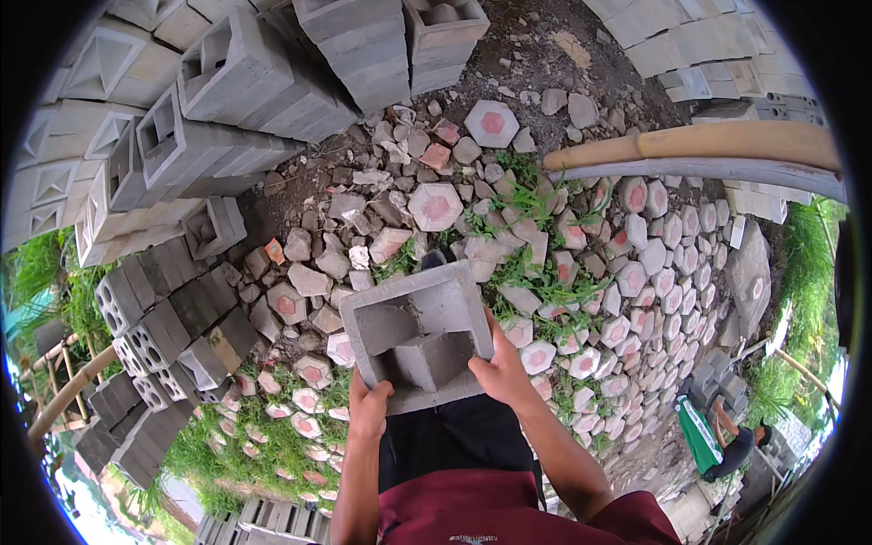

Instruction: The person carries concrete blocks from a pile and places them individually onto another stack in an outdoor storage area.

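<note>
Between my two hands is a square grey concrete ventilation block (420, 397), tilted slightly, its face with angled inner recesses turned up toward me. My left hand (369, 409) grips its lower left side, thumb over the rim. On the right side my right hand (501, 365) closes round the edge, thumb also on the rim. The fingers beneath the block are mostly hidden. Below it, the rubble and the dark tip of a shoe (434, 260) show.
Stacks of square vent blocks (272, 86) stand at the far left, with hollow grey blocks (163, 336) nearer. Hexagonal pavers (436, 207) and broken stones cover uneven ground. A bamboo pole (690, 145) juts in from the right. Another person (740, 445) is at the lower right beside a green sheet.
</note>
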Motion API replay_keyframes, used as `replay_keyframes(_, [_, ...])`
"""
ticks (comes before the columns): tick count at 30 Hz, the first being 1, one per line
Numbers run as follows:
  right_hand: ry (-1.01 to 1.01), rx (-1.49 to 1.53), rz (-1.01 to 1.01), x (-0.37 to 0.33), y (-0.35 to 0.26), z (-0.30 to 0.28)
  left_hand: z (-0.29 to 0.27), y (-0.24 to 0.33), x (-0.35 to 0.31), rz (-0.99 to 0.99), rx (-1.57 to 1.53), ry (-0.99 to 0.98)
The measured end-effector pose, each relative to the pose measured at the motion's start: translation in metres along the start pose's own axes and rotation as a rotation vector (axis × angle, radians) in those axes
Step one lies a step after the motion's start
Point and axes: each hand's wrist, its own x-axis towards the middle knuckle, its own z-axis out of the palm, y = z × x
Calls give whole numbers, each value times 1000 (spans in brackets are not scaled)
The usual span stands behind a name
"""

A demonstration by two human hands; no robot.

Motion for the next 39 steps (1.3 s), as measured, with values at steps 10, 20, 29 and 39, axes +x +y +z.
replay_keyframes(10, [51, 66, -179, 67, -37, -59, 80, 82, 47, 122, 96, -108])
replay_keyframes(20, [135, -158, -142, 201, -115, -112, 154, 163, 178, 88, 115, -193])
replay_keyframes(29, [167, -144, -123, 332, -190, -174, 244, 244, 280, 94, 109, -200])
replay_keyframes(39, [136, -147, -258, 504, -297, -246, 362, 363, 411, 324, 147, 20])
